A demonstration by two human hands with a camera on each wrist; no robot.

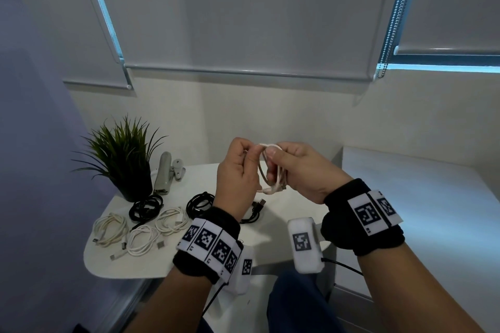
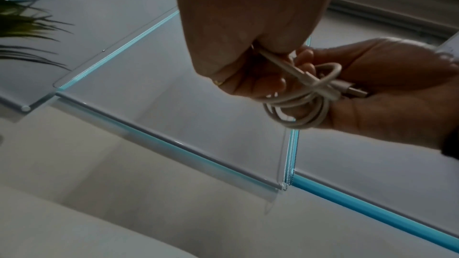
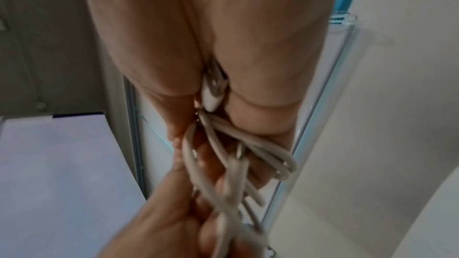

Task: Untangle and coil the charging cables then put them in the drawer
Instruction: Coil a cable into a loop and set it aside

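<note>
A pale pink-white charging cable [image 1: 272, 170] hangs in loops between both hands, raised above the small white table [image 1: 270, 227]. My left hand [image 1: 238, 167] pinches one strand of the cable [image 2: 305, 93] near its plug. My right hand [image 1: 295, 167] grips the bundled loops, thumb on top. In the right wrist view the cable [image 3: 223, 148] runs through the curled fingers, a plug [image 3: 213, 89] lying against the palm. Three white coiled cables [image 1: 140, 230] and two black coils [image 1: 147, 207] [image 1: 201, 204] lie on the table. No drawer is visible.
A potted plant [image 1: 124, 154] and a grey stapler-like tool [image 1: 163, 173] stand at the table's back left. A white ledge [image 1: 422, 197] runs along the right. Roller blinds [image 1: 243, 13] with a bead chain [image 1: 389, 24] hang behind.
</note>
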